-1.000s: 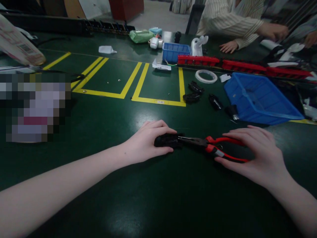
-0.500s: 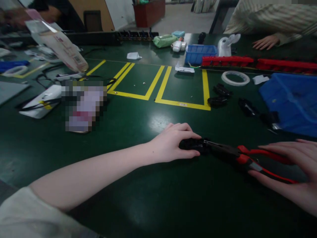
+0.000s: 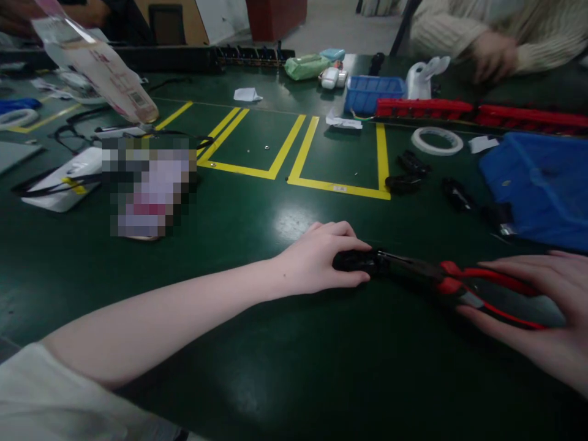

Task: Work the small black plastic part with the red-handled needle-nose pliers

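Observation:
My left hand [image 3: 326, 257] grips a small black part [image 3: 356, 261] between thumb and fingers, low over the green table [image 3: 275, 373]. What the part is I cannot make out. Long-nose pliers [image 3: 448, 278] with red handles lie in my right hand [image 3: 546, 300], its thumb on the near handle and its fingers along the far one. The tips of the pliers meet the right end of the black part. Several similar black parts [image 3: 407, 184] lie beyond my hands, to the right.
A blue bag or sheet [image 3: 546, 184] lies at the right. Behind are a tape roll [image 3: 437, 141], red strips [image 3: 422, 108] and a blue basket [image 3: 374, 94]. A phone-like blurred object [image 3: 158, 196] and a tilted plastic pouch [image 3: 108, 79] are left. A person sits across, at the upper right.
Both hands hold the black part and the pliers much as before. The view has shifted slightly. Across the table, the other person's hand has lifted off the tabletop and come in towards the body.

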Demonstrator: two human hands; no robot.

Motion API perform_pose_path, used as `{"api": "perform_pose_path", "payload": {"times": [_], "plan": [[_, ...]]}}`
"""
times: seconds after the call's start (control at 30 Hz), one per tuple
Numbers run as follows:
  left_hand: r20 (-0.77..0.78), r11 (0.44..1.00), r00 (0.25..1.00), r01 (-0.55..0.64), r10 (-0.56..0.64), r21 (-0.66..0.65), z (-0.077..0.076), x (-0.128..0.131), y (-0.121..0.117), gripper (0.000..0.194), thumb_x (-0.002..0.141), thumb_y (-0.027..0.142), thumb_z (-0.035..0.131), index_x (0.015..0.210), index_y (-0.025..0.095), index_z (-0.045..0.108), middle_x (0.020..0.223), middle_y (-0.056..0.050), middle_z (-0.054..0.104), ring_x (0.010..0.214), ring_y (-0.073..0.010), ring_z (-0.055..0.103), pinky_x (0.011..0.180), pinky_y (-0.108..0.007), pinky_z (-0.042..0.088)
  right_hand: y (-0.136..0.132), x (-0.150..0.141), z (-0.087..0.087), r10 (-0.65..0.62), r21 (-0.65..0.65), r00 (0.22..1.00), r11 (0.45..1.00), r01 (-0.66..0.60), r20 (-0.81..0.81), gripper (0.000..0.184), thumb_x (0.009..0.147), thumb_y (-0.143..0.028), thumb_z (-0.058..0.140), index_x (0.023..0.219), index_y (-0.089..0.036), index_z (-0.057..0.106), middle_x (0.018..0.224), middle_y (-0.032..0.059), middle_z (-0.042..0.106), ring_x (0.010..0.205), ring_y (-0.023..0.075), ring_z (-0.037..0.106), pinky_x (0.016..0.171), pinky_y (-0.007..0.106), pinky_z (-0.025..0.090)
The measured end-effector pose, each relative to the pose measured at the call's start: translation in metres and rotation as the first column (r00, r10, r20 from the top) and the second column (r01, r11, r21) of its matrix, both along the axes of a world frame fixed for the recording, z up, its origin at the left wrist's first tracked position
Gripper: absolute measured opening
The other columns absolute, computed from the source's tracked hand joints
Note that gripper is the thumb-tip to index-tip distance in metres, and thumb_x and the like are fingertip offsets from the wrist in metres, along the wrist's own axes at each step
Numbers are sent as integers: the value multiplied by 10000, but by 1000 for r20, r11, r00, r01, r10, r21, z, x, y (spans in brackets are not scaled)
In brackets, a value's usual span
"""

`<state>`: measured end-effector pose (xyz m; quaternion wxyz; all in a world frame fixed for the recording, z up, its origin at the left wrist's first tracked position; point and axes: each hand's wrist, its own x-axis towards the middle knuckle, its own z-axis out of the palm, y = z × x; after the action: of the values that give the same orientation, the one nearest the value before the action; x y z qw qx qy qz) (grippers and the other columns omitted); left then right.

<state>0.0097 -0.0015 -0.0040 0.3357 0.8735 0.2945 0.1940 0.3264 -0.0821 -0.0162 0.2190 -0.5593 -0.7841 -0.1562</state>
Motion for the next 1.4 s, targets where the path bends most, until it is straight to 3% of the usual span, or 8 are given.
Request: {"api": "perform_pose_path", "payload": {"times": [0.1, 0.37, 0.77, 1.07, 1.4], "plan": [[-13, 1000, 1000, -17, 17, -13, 1, 1, 0, 363, 830, 300, 700, 1168, 179, 648, 1046, -41, 613, 971, -199, 582, 914, -386, 397, -1, -10, 12, 92, 18, 995, 996, -93, 34, 364, 817, -540, 573, 981, -215, 573, 885, 92, 647, 850, 281, 619, 837, 481, 460], [-44, 999, 999, -13, 12, -40, 5, -1, 0, 373, 837, 304, 694, 1187, 190, 638, 1066, -38, 612, 1002, -203, 576, 926, -378, 392, -2, -23, 17, 146, 5, 989, 989, -146, -15, 353, 798, -488, 620, 1016, -217, 562, 895, 83, 648, 839, 268, 628, 858, 491, 457], [-42, 1000, 999, 8, -8, 1, 3, 0, 1, 359, 841, 311, 686, 1183, 209, 639, 1054, -31, 613, 1001, -206, 577, 887, -351, 392, -1, -31, 11, 110, -34, 992, 993, -112, -62, 365, 796, -513, 627, 1016, -230, 557, 894, 93, 634, 887, 307, 612, 814, 527, 484], [-56, 1000, 998, 10, -10, -2, 4, 0, 1, 384, 841, 325, 687, 1201, 209, 617, 1086, -37, 619, 1029, -219, 579, 912, -380, 391, 0, -30, 11, 98, -40, 993, 994, -101, -70, 390, 798, -490, 632, 1071, -223, 554, 961, 118, 649, 907, 326, 632, 910, 592, 462], [-42, 999, 999, 5, -3, 47, 4, -1, -2, 331, 848, 286, 686, 1153, 196, 594, 1094, -35, 635, 978, -197, 594, 863, -342, 446, 2, -16, 10, 43, 54, 998, 998, -41, -44, 400, 781, -474, 648, 1064, -201, 576, 949, 125, 664, 908, 322, 635, 912, 566, 459]]}}
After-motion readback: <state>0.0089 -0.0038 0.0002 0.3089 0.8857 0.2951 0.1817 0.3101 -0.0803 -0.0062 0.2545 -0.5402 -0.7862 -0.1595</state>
